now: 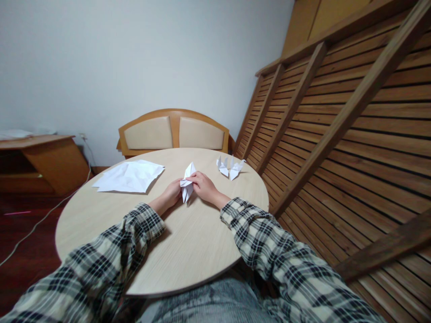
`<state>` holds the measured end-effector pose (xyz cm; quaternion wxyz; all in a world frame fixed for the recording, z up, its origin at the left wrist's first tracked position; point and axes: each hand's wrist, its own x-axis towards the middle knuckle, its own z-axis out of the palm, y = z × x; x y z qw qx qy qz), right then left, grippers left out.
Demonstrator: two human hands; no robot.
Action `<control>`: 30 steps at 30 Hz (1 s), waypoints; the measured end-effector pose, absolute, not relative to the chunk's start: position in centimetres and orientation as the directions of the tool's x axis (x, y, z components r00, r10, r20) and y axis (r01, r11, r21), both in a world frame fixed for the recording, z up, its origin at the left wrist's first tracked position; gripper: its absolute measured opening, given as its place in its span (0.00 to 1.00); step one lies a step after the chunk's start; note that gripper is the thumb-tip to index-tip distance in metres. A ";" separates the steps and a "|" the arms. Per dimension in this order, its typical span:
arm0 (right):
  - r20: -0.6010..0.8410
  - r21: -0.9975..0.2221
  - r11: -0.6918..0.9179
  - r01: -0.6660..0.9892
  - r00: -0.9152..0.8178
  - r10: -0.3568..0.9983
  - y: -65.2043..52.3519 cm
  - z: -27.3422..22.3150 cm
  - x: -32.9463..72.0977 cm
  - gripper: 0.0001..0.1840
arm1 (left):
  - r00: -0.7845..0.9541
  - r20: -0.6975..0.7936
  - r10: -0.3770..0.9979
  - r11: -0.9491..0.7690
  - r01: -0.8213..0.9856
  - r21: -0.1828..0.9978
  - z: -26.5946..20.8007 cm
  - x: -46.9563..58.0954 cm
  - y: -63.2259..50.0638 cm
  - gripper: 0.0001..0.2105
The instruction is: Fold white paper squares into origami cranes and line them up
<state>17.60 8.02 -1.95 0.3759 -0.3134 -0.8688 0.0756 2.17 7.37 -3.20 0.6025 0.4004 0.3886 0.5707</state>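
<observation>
A white folded paper, long and pointed at both ends, is held upright just over the middle of the round table. My left hand grips its left edge, with the fingers partly hidden behind the paper. From the right, my right hand pinches the same piece near its middle, thumb and fingers closed on a fold. Two finished-looking white paper cranes, a left one and a right one, stand side by side beyond my right hand.
Loose white paper sheets lie at the table's back left. Behind the table stands a wooden headboard with cream panels. A slatted wooden frame leans along the right side. At the left are a wooden desk and a white cable.
</observation>
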 end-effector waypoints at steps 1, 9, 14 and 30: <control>0.601 -0.337 0.794 0.505 -0.534 0.595 7.9 -1.8 17.6 0.19 | 0.045 -0.013 0.999 0.029 -0.380 0.924 -3.2 2.2 7.4 0.03; 0.573 -0.142 0.788 0.599 -0.599 0.559 7.0 -1.2 17.2 0.19 | 0.042 -0.044 0.998 0.058 -0.421 0.905 -3.3 2.2 7.9 0.04; 0.554 -0.088 0.789 0.609 -0.628 0.546 6.6 -0.7 17.3 0.19 | 0.021 -0.082 0.996 0.083 -0.437 0.896 -3.0 2.1 7.9 0.06; 0.570 -0.137 0.787 0.602 -0.602 0.560 6.2 -1.0 17.1 0.18 | 0.018 -0.021 1.000 0.026 -0.360 0.933 -2.6 2.1 7.3 0.04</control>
